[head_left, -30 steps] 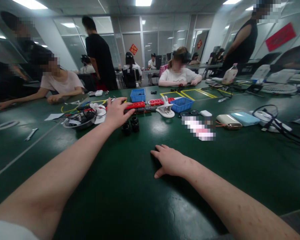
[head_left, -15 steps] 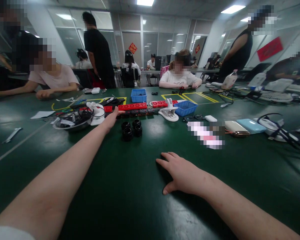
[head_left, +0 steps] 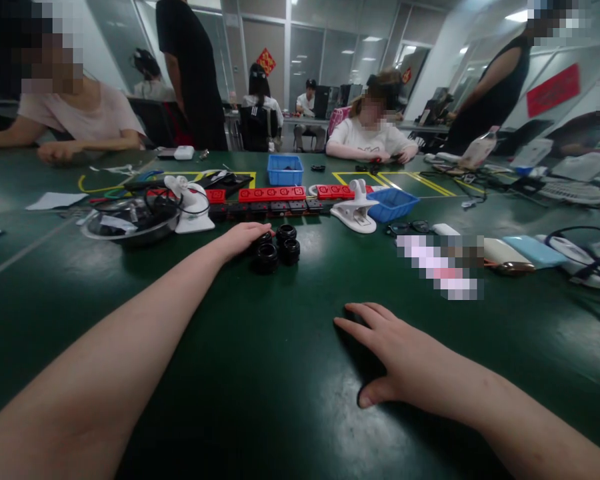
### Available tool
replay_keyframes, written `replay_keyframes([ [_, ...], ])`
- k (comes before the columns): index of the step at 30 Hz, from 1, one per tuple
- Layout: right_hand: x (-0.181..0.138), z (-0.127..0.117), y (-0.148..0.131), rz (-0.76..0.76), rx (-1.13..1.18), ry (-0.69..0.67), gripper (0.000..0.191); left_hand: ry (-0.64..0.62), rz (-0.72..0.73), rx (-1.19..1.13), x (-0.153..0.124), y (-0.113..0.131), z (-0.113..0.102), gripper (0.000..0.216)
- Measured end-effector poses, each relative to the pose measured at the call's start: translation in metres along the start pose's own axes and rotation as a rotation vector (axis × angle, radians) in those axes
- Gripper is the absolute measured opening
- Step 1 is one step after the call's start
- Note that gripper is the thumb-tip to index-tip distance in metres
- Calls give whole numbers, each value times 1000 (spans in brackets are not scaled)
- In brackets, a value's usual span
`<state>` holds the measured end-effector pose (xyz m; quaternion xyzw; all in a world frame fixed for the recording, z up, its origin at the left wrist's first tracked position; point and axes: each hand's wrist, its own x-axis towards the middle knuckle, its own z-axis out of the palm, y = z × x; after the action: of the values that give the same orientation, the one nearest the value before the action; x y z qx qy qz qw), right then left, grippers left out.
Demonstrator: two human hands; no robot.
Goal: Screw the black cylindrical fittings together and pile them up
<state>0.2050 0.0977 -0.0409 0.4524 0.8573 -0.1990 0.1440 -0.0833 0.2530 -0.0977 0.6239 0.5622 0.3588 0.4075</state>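
Several glossy, short black cylinders with round tops [head_left: 267,257] stand in a tight cluster on the green table. My left hand [head_left: 243,239] reaches to the back-left cylinder of that cluster. Its fingers are stretched out over this cylinder and seem to touch it; the thumb is hidden. My right hand [head_left: 385,340] rests low over the table to the right, fingers spread, holding nothing. Behind the cylinders lie red power strips [head_left: 271,194] with a row of black blocks [head_left: 270,209] in front of them.
Left of the strips are a metal bowl [head_left: 125,233] of dark parts and a white clip stand [head_left: 194,217]. Another white clip [head_left: 355,213] stands beside a blue bin [head_left: 394,204]; a second blue bin [head_left: 285,171] is farther back. Glasses [head_left: 407,229] lie right. People sit across the table.
My left hand has left the red strips and come nearer, to the black cylinders. The right hand stays spread, its thumb farther out. The view has shifted downward and tilted slightly.
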Motion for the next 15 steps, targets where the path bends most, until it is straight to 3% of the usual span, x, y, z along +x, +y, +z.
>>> replay_keyframes([
  [8,1,3,0,-9,-9,32,93,-13,17,-39,-3,4,3,26],
  [15,-3,1,0,-45,-45,64,90,-30,37,-89,1,-1,6,24],
])
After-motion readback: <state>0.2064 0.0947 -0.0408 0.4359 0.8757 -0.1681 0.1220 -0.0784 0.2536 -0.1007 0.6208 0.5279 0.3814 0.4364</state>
